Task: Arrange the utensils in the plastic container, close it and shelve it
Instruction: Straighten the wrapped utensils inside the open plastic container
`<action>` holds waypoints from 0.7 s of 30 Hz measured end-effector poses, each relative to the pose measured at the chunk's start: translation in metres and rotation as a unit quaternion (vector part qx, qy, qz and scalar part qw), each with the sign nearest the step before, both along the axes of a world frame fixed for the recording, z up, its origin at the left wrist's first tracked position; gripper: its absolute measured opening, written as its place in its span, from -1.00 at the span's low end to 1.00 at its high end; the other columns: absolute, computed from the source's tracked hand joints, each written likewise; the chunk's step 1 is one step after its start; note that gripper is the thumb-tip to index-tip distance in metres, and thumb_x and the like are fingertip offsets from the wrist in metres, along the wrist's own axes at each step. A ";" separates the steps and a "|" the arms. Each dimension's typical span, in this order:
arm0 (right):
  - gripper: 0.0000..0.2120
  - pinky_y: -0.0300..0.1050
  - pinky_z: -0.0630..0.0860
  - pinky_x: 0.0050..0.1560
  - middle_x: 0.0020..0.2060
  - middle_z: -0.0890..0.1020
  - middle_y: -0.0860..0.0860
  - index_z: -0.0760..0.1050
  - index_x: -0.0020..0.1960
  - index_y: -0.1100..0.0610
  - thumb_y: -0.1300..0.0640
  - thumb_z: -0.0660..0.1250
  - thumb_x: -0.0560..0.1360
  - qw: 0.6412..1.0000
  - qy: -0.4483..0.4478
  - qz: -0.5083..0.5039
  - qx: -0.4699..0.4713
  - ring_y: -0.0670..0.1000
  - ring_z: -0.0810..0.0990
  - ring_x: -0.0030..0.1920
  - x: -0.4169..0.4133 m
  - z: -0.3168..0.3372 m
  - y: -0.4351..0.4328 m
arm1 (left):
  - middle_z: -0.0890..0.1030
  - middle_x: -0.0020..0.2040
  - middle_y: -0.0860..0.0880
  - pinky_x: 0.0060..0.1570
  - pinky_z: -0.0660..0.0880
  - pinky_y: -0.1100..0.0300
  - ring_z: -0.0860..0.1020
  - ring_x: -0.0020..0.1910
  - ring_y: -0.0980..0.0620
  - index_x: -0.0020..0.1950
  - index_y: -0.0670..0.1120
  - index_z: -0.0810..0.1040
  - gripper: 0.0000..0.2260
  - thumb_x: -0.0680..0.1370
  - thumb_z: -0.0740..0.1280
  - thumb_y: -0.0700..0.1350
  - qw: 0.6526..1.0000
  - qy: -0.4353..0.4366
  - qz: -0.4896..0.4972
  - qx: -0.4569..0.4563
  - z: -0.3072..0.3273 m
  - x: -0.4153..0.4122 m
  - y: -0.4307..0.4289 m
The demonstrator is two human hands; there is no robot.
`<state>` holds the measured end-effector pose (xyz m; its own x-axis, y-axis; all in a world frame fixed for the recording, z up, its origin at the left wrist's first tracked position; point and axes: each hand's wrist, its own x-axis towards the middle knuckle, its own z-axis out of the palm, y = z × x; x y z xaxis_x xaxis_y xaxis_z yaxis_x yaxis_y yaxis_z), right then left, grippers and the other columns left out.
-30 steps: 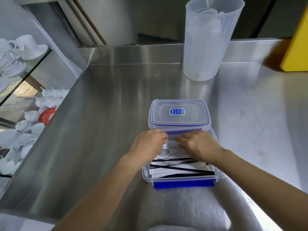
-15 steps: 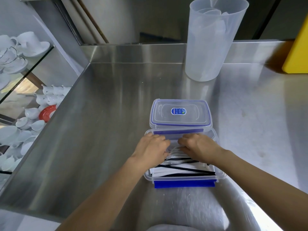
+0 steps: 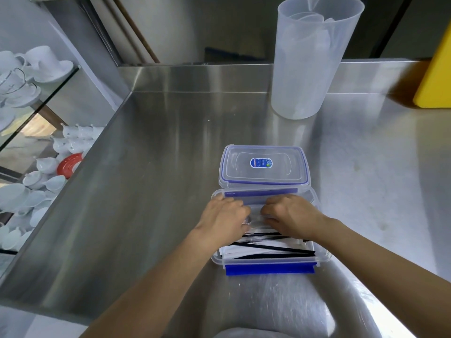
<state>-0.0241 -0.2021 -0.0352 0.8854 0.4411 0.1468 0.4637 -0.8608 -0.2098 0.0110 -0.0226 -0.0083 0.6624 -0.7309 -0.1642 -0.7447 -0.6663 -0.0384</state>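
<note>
- Counter (image 3: 151, 191): brushed steel filling most of the frame, bare apart from a tall frosted pitcher (image 3: 312, 59) at upper right and the task's things at centre.
- Shelving at the left edge of the frame holds white cups and saucers (image 3: 36, 67); whether this is where the box goes cannot be told.
- Plastic container (image 3: 324, 254): a clear box, lower centre, open, with a blue latch flap (image 3: 268, 270) folded out on its near rim. Judged light and stiff but slick-walled; once shut, best taken by both short ends.
- Lid (image 3: 264, 164): clear with a blue seal and a sticker, lying flat on the counter just beyond the container and touching its far rim. Thin and slightly flexible, by the look of it; take it at the edges so the latches stay free.
- Utensils (image 3: 266, 250): clear plastic cutlery in white wrappers with black stripes, stacked lengthwise inside. Light, slippery, apt to slide over one another.
- Left hand (image 3: 224, 220) and right hand (image 3: 292, 215): both inside the far half of the container, knuckles up, fingers curled down onto the utensils and pressing them toward the far wall. Whether they pinch anything cannot be told, as the fingertips are hidden.
</note>
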 end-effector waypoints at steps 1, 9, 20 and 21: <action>-0.91 -0.10 0.56 -0.47 -0.42 0.64 0.12 0.61 -0.32 0.18 0.26 0.51 0.24 1.000 -0.006 -0.002 -0.003 0.14 0.60 -0.46 0.000 0.000 0.000 | 0.61 0.05 -0.04 0.11 0.32 0.08 0.53 0.10 -0.07 0.15 -0.04 0.55 -0.79 0.54 0.25 -0.08 1.000 0.000 0.003 -0.004 -0.001 -0.001 0.000; -0.74 -0.08 0.58 -0.52 -0.46 0.65 0.11 0.59 -0.35 0.18 0.26 0.61 0.04 0.995 -0.044 -0.019 -0.086 0.12 0.61 -0.49 0.001 -0.001 0.002 | 0.60 -0.37 0.00 -0.31 0.47 0.20 0.59 -0.37 0.00 -0.32 -0.04 0.64 -0.82 0.17 0.57 -0.16 0.999 -0.027 0.029 -0.011 -0.003 -0.003 -0.006; -0.71 -0.13 0.54 -0.49 -0.48 0.61 0.11 0.55 -0.34 0.19 0.31 0.57 0.00 0.983 -0.123 -0.042 -0.129 0.13 0.58 -0.49 -0.003 -0.002 0.003 | 0.49 -0.56 0.00 -0.44 0.45 0.28 0.49 -0.58 0.00 -0.52 -0.06 0.56 -0.68 -0.14 0.57 -0.30 0.998 -0.041 0.038 -0.029 0.001 -0.007 -0.005; -0.71 -0.12 0.53 -0.50 -0.48 0.61 0.11 0.55 -0.35 0.19 0.31 0.57 0.00 0.983 -0.121 -0.047 -0.127 0.13 0.58 -0.50 -0.002 -0.002 0.003 | 0.49 -0.57 -0.01 -0.45 0.45 0.29 0.48 -0.59 -0.01 -0.53 -0.07 0.55 -0.67 -0.15 0.56 -0.32 0.998 -0.041 0.041 -0.029 0.002 -0.007 -0.005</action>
<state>-0.0264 -0.1994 -0.0368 0.8768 0.4084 0.2537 0.3890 -0.9127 0.1251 0.0045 -0.0274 -0.0067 0.7296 -0.6807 -0.0661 -0.6838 -0.7275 -0.0561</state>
